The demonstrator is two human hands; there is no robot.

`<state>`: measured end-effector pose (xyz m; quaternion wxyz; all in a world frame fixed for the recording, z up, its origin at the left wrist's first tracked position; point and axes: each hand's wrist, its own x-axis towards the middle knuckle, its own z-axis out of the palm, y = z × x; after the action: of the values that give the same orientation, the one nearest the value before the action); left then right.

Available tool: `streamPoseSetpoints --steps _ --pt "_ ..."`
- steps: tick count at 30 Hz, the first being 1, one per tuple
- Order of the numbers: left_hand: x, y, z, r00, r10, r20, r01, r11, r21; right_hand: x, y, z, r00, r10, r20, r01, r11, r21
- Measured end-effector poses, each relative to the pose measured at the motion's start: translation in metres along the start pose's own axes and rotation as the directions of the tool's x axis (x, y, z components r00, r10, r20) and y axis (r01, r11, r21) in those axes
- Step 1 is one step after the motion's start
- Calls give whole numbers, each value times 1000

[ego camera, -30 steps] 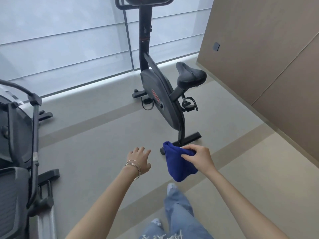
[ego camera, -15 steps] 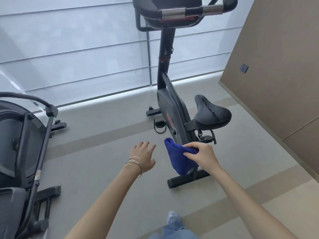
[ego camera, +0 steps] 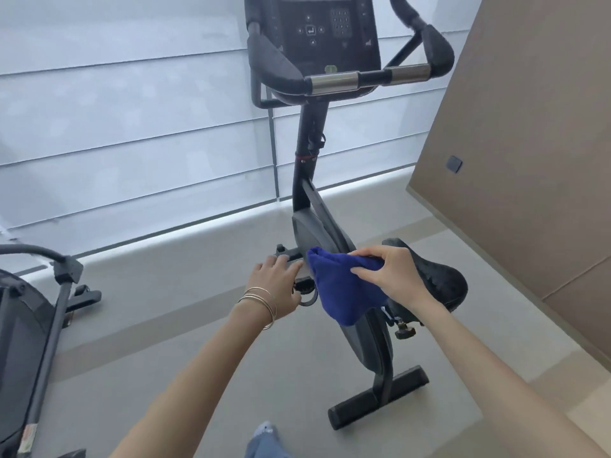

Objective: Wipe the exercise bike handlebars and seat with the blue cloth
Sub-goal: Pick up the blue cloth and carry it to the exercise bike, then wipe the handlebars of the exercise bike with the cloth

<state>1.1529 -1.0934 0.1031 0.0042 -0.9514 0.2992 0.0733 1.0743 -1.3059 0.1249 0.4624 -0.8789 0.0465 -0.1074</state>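
A black exercise bike point(ego camera: 330, 246) stands in front of me. Its handlebars point(ego camera: 367, 77) with metal grip sections cross the top of the view, under a console point(ego camera: 327, 28). The black seat point(ego camera: 436, 276) sits at right, partly hidden by my right hand. My right hand point(ego camera: 390, 272) pinches a folded blue cloth point(ego camera: 344, 292) that hangs in the air just left of the seat. My left hand point(ego camera: 274, 285), with thin bangles on the wrist, is open with fingers spread, left of the cloth and holding nothing.
Another black exercise machine point(ego camera: 29, 342) stands at the left edge. A tan wall point(ego camera: 529, 160) runs along the right. Pale window blinds point(ego camera: 132, 127) fill the back. The bike's rear foot bar point(ego camera: 380, 398) lies on the grey floor near my feet.
I have stepped closer and the view has tilted up, so handlebars and console now show fully. Both hands rose with the cloth toward seat height.
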Motion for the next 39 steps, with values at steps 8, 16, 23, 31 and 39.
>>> streamPoseSetpoints --steps 8,16,23,31,39 --pt "74 -70 -52 982 154 -108 -143 984 101 79 -41 16 979 -38 -202 28 998 -51" --pt "113 -94 -77 956 253 -146 -238 965 112 131 -58 12 967 -27 -251 3 996 -94" --pt "156 -100 -95 930 291 -224 -268 955 126 191 -66 -9 960 -83 -267 46 989 -142" --pt "206 -90 -127 903 297 -310 -261 953 154 277 -73 -53 942 -203 -268 151 968 -201" --pt "261 -99 -201 779 255 -572 -205 967 151 346 -75 -90 928 -246 -280 195 961 -198"
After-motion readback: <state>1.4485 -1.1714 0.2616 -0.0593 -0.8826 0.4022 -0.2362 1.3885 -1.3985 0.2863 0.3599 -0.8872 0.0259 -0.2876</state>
